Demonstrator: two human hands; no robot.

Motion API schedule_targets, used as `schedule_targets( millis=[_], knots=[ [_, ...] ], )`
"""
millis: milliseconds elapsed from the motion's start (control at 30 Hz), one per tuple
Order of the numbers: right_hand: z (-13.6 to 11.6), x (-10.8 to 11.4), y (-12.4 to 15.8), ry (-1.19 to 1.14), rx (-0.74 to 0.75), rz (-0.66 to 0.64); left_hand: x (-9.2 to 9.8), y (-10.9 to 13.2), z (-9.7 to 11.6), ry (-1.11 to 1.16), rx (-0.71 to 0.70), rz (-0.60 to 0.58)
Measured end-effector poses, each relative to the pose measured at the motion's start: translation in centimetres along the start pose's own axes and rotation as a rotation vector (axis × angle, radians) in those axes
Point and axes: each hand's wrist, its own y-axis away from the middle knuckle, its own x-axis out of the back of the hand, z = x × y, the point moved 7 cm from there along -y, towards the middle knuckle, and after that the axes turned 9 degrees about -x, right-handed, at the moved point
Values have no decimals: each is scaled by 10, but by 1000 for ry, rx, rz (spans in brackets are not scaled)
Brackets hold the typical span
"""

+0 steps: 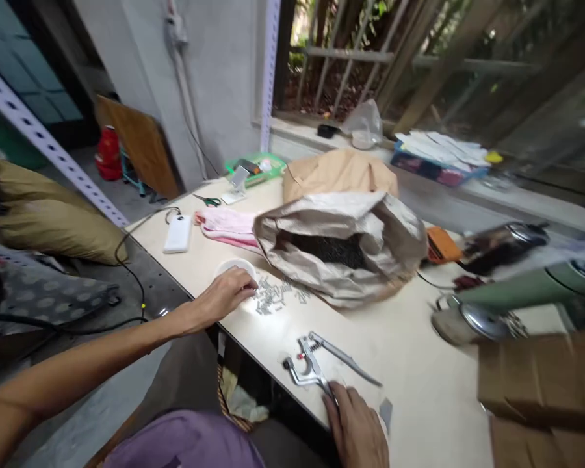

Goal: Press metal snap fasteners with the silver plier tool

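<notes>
On the table's left part, my left hand (227, 294) hangs over the near side of a white bowl (234, 264), fingers bent and pressed together. Whatever its fingertips hold is too small to make out. Right beside them lies a loose heap of small grey metal pieces (272, 296). My right hand (358, 426) grips one handle of silver hand pliers (308, 364) near the front edge. The pliers' handles are spread and their curved jaws point left, with nothing visible between them. A small grey flat piece (385, 414) lies beside my right hand.
An open paper sack (341, 279) with dark contents stands behind the heap. Left are a pink cloth (229, 227), a white power bank-like block (177, 234), scissors (208, 201) and a green tray (268, 170). A green flask (517, 286) and cardboard boxes (541, 377) stand right.
</notes>
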Motion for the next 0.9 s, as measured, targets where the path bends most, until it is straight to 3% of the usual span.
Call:
schedule_targets(
  millis=[67,200,300,400,600,900],
  knots=[
    [-7,8,-1,27,0,-28,-8,3,23,204,-21,6],
    [-14,13,-5,34,-40,-41,-54,4,64,455,19,-126],
    [-16,10,-5,36,-57,-59,-88,-2,81,535,128,-231],
    [-15,8,-4,35,-62,-56,-108,-8,87,564,197,-282],
    [-11,5,1,9,-101,2,-125,-10,84,518,259,-407],
    [-10,8,2,-57,-115,81,-130,-15,81,351,217,-540]
  ],
)
